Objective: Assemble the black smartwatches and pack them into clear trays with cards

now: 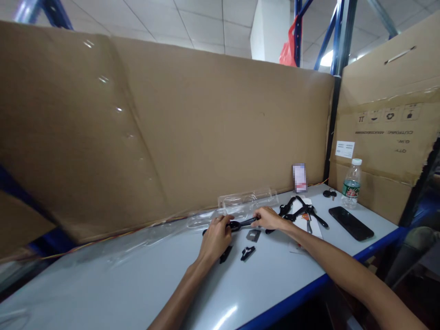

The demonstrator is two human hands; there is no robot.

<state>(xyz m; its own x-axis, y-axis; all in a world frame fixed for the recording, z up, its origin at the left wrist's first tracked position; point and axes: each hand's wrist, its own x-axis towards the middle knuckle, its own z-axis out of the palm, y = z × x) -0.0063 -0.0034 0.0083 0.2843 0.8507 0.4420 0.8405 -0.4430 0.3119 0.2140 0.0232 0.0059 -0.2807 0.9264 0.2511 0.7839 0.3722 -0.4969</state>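
The fingers of the left hand are curled over the wider part of a slim black tool, with little gap left between them and its body. The fingers of the right hand are drawn together at its narrow right end in a pinch; the exact contact of the thumb is too small to make out. The tool lies crosswise between the two hands, close above the counter; whether it touches the surface cannot be told.

For sound handling, use the left hand as the fixed support and the right hand for fine control. Hold both wrists low and in line with the tool's length, so that force does not twist it. Grip firmly but without squeezing, as the narrow end offers little to hold.

Mind the loose parts in front of the tool: a grey metal plate, a small black piece and a dark part beside the left hand. A dragging wrist could displace them.

Behind the hands lies clear plastic packaging; it could snag the tool. To the right, beyond the right hand, black-handled tools rest partly on a white sheet. Avoid sweeping the right forearm across these.
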